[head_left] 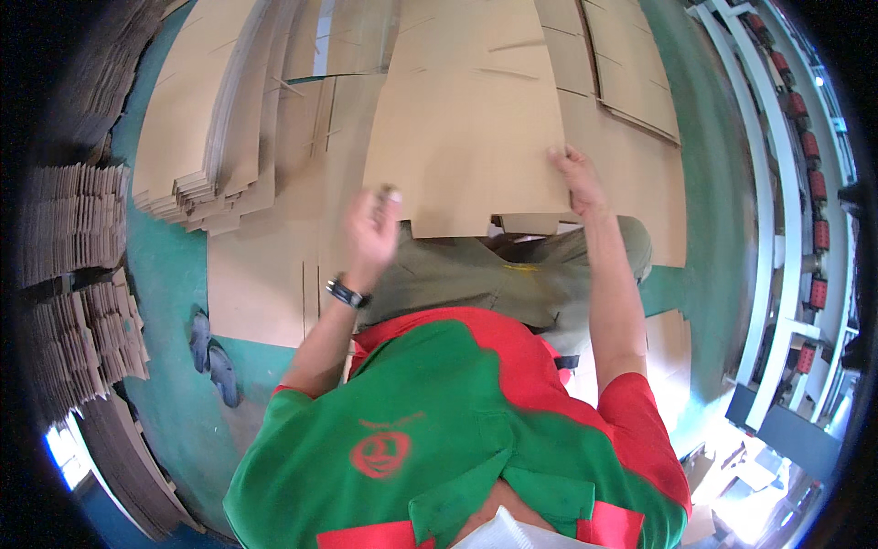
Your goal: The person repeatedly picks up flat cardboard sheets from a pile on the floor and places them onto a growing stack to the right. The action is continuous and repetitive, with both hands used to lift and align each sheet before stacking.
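A large flat brown cardboard sheet (468, 137) lies before me, its near edge over my lap. At its right edge is my right hand (578, 178), with curled fingers closed on the sheet's border. My left hand (373, 229) is beside the sheet's near left corner, slightly smeared by motion. Its fingers are closed around a small dark object (388, 194), too blurred to name. A dark band circles the left wrist. Slits and a notched flap show along the sheet's near edge.
Left of the sheet lies a stack of cut cardboard (197, 110). More flat cardboard (622, 174) is under and right of it. Bundled cardboard (73, 224) stands at far left, near dark slippers (212, 357) on the green floor. A white-framed conveyor with red rollers (817, 188) runs along the right.
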Demonstrator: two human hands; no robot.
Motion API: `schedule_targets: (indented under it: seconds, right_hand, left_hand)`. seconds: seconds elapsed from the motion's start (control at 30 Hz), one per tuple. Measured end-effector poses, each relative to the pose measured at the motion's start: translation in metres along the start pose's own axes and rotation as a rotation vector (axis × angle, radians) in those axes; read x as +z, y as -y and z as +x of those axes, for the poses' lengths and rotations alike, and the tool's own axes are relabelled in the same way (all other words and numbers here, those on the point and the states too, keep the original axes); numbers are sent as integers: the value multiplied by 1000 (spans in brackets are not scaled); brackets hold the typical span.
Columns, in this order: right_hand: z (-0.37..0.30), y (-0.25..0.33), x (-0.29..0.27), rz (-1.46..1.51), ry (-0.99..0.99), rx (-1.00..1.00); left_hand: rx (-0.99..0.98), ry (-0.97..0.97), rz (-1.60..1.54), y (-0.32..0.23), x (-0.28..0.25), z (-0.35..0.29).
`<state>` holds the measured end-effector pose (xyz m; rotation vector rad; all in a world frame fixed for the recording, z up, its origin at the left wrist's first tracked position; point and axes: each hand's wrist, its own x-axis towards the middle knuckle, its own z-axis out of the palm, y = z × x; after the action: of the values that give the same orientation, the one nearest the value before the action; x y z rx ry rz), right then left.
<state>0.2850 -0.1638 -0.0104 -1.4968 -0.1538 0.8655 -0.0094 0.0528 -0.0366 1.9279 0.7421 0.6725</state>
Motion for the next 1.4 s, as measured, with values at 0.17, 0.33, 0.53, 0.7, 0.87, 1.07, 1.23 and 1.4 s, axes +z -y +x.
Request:
schedule_targets:
  seconds: [0.17,0.33,0.53,0.7,0.87,1.07,1.23,1.4]
  right_hand:
    - [-21,8,-69,-57,-85,47]
    - [-37,10,-106,-48,-68,40]
    - [-57,30,-132,-102,-81,17]
    - [-95,88,-171,-172,-104,19]
    - [-169,160,-208,-431,-230,-39]
    - [-324,256,-237,-537,-347,-79]
    - [-479,247,-230,-634,-641,-52]
    - [-600,182,-197,-673,-849,101]
  left_hand:
    - [-300,21,82,63,11,52]
    - [-515,217,-337,74,56,73]
    - [-671,181,-694,60,92,60]
    - [-602,251,-814,17,126,34]
    - [-559,512,-732,-41,165,3]
    - [-338,1089,-767,-120,220,-24]
    - [-662,1180,-1134,-171,267,-40]
    - [-734,1209,-1053,-209,333,-45]
